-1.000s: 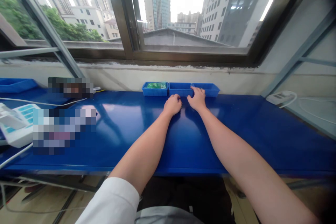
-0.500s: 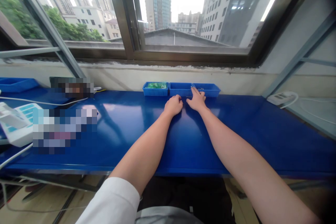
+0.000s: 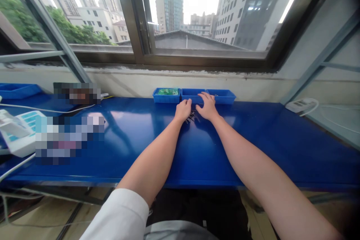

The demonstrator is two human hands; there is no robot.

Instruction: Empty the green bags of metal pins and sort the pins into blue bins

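My left hand (image 3: 183,110) is curled above the blue table, its fingertips mostly hidden; whether anything is in them does not show. Beside it lies a small pile of thin, dark metal pieces, possibly screws (image 3: 191,116), too small to make out clearly. My right hand (image 3: 207,107) is just right of the pile, fingers apart, in front of the middle blue bin (image 3: 192,92) and the right blue bin (image 3: 225,97). A few small shiny bits show in the right bin behind the fingers. The left blue bin (image 3: 166,99) holds green packets (image 3: 168,92).
The blue table (image 3: 135,150) runs along a wall below a window. On the left are a white device (image 3: 21,133), cables, pixelated items and another blue tray (image 3: 19,90). A white power strip (image 3: 301,105) sits at the right, near a grey metal frame.
The pile of dark metal pieces now shows between my hands. My right hand has shifted slightly left, away from the right bin; my left hand has moved slightly left and turned more upright.
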